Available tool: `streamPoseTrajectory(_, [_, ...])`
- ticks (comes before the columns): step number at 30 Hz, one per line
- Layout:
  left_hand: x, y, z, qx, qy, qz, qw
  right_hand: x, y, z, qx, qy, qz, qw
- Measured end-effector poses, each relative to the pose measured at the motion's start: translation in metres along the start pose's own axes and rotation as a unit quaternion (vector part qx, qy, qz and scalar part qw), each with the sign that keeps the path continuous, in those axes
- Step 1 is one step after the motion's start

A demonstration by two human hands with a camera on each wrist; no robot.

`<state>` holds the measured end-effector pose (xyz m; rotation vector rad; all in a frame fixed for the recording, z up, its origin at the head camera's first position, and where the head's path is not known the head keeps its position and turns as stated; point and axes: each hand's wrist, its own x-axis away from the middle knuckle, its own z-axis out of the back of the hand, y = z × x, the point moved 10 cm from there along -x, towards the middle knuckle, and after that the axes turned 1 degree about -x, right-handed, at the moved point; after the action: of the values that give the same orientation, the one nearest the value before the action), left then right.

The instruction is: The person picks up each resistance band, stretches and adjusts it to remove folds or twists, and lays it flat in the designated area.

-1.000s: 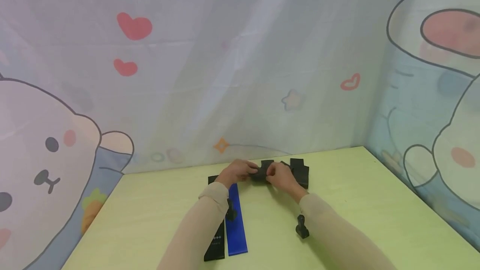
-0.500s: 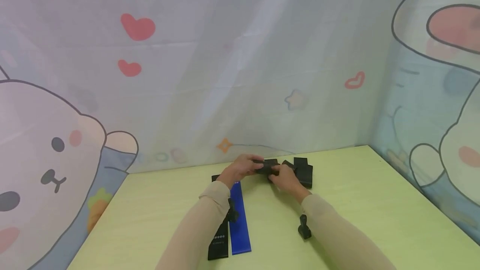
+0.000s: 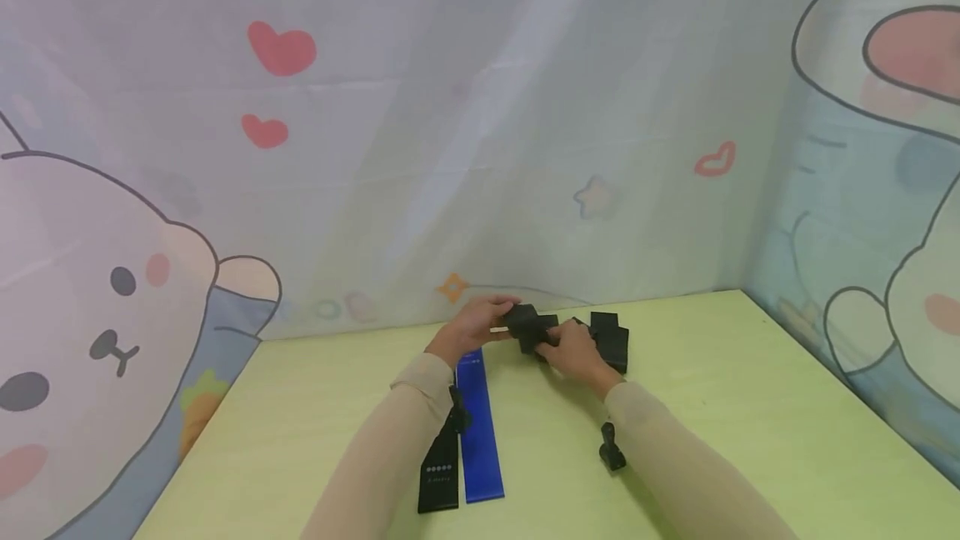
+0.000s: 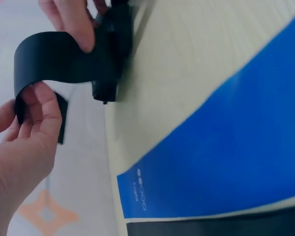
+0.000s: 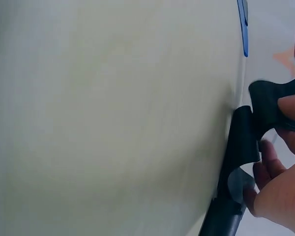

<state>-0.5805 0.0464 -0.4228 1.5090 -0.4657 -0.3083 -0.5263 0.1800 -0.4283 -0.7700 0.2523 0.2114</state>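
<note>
Both hands hold one black resistance band (image 3: 520, 317) above the far part of the table. My left hand (image 3: 474, 325) grips its curved left end, fingers inside the loop and thumb outside, as the left wrist view shows. On the other side, my right hand (image 3: 576, 354) pinches the band; in the right wrist view its thumb lies on the black strip (image 5: 268, 101). Beside the right hand lie more black curled pieces (image 5: 240, 142), partly hidden by its fingers. A flat blue resistance band (image 3: 480, 432), marked "Light", lies nearer me.
Left of the blue band lies a flat black band (image 3: 439, 473), partly covered by the left sleeve (image 3: 382, 448). Further black pieces (image 3: 615, 347) lie right of the hands. A patterned cloth backdrop (image 3: 420, 148) rises at the table's (image 3: 712, 407) far edge.
The left hand has lifted the band's left end up from near the table, and the strip now bends in a curve. The right hand keeps its grip with little movement.
</note>
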Motion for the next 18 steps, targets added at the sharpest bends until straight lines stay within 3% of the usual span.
streamPoseTrajectory(9, [0.003, 0.002, 0.014, 0.019, 0.045, -0.036, 0.9982, 0.006, 0.006, -0.007, -0.038, -0.039, -0.06, 0.9967])
streamPoseTrajectory(14, [0.002, -0.001, 0.02, 0.013, 0.087, -0.04, 0.9953, 0.012, -0.004, -0.002, -0.092, -0.069, -0.049, 0.9922])
streamPoseTrajectory(18, [0.001, -0.001, 0.018, 0.019, 0.093, -0.049, 0.9943, 0.016, -0.014, 0.0, -0.147, -0.087, -0.036, 0.9847])
